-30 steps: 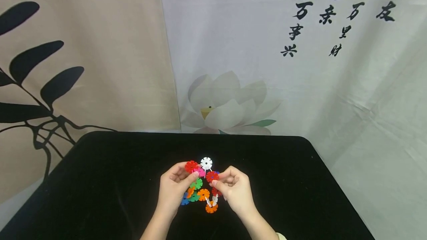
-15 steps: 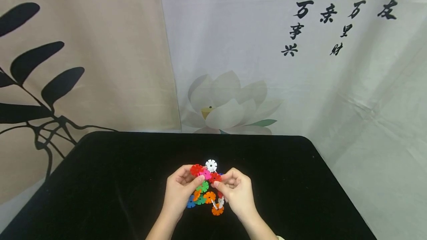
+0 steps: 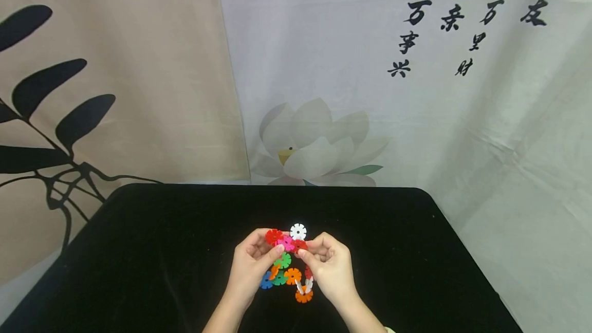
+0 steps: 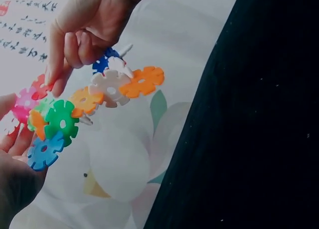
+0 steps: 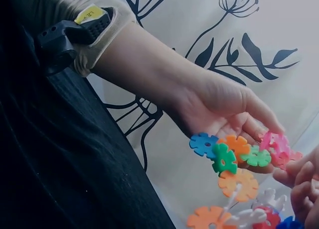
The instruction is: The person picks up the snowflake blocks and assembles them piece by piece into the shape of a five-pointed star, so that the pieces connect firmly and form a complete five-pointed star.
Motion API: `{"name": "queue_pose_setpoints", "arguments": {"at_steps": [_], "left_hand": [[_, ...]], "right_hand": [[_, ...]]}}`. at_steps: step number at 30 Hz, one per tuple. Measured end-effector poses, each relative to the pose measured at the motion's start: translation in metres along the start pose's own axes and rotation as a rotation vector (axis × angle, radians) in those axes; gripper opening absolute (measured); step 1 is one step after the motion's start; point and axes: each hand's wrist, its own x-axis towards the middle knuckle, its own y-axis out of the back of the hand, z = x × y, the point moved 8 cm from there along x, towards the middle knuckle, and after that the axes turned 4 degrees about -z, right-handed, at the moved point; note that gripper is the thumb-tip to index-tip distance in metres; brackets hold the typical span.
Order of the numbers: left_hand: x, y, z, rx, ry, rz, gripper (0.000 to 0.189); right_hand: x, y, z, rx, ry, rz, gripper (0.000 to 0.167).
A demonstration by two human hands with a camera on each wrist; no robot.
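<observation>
A linked chain of notched plastic snowflake discs hangs between my two hands, held above the table. My left hand [image 3: 250,261] pinches its upper left part, by a red disc [image 3: 274,237] and the pink disc [image 3: 287,243]. With thumb and index finger my right hand [image 3: 332,266] pinches another red disc [image 3: 300,246], which meets the pink one's edge; whether their notches interlock I cannot tell. A white disc [image 3: 298,232] stands up behind. Lower down hang a green disc [image 4: 62,123], a blue disc [image 4: 46,150] and an orange disc [image 4: 142,81]. The right fingers partly hide a dark blue disc [image 4: 101,64].
The black-covered table [image 3: 162,251] spreads beneath both hands. Behind its far edge hangs a pale cloth backdrop [image 3: 324,55] printed with a lotus, leaves and characters. A dark wrist camera [image 5: 60,44] sits at a sleeve cuff.
Both hands and the disc chain have shifted slightly to the right. The red disc in my right hand has come closer to the pink disc and now overlaps its edge in the head view.
</observation>
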Motion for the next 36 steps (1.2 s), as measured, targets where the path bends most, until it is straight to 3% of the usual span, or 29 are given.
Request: {"name": "queue_pose_setpoints", "arguments": {"at_steps": [5,8,12,15,18,20,24,30,36], "left_hand": [[0.0,-0.002,0.004,0.028,-0.025,-0.03,0.022],[0.0,-0.002,0.006,0.067,-0.031,-0.024,0.025],[0.0,-0.001,0.009,0.097,-0.038,-0.02,0.023],[0.0,0.001,0.011,0.105,-0.03,-0.022,0.021],[0.001,0.001,0.01,0.105,-0.01,-0.044,0.021],[0.0,-0.001,0.008,0.106,0.003,-0.074,0.021],[-0.001,-0.006,0.007,0.118,0.0,-0.152,0.022],[-0.003,-0.015,0.006,0.131,-0.051,-0.261,0.022],[-0.003,-0.019,0.003,0.147,-0.054,-0.308,0.022]], "right_hand": [[0.001,-0.001,0.001,0.017,-0.065,0.015,0.011],[0.0,-0.001,-0.011,0.019,-0.079,-0.002,0.01],[0.0,0.003,-0.034,-0.036,0.009,-0.017,0.007],[0.003,0.014,-0.04,-0.114,0.053,0.035,0.01],[0.01,0.028,-0.026,-0.202,0.017,0.09,0.014],[0.015,0.033,-0.012,-0.242,-0.012,0.081,0.017],[0.022,0.032,0.013,-0.269,-0.064,-0.041,0.02],[0.023,0.019,0.03,-0.269,-0.098,-0.256,0.028],[0.021,0.01,0.042,-0.164,-0.164,-0.401,0.027]]}}
